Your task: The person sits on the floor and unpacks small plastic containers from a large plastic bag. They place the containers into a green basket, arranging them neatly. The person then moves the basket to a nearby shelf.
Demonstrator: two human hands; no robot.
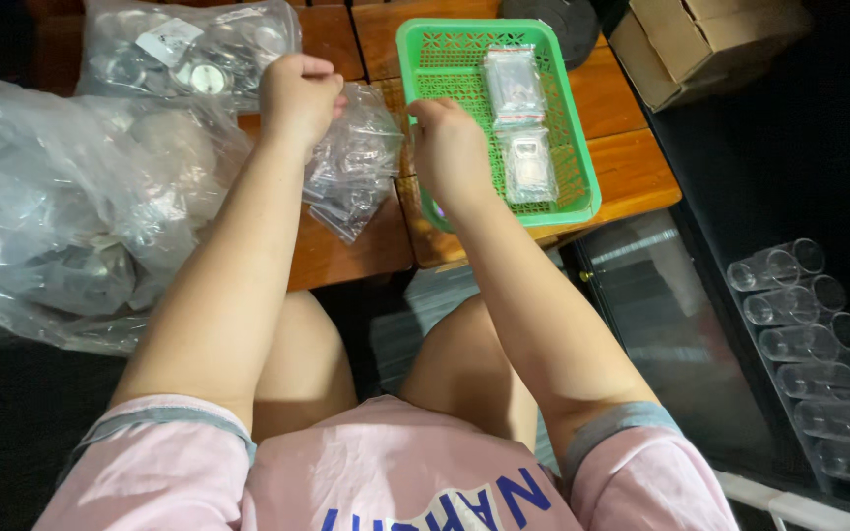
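Here, from the head view: the left hand point(299, 93) is closed in a loose fist, pinching the top of a small clear plastic bag point(354, 162) of what look like little packets; the right hand point(448, 147) is curled at the bag's other edge, fingers tucked, though what its tips actually grip cannot be made out. The bag hangs between both hands over the wooden table point(632, 162), just beside the green mesh basket point(573, 167), where two flat sealed pouches point(521, 123) lie. Thin, slippery film, crinkled and glossy; a loose pinch could likely let it slide and spill. Large rumpled bags of round metal discs point(81, 206) crowd the left. Clear cylindrical tubes point(809, 344) lie in a row at right.
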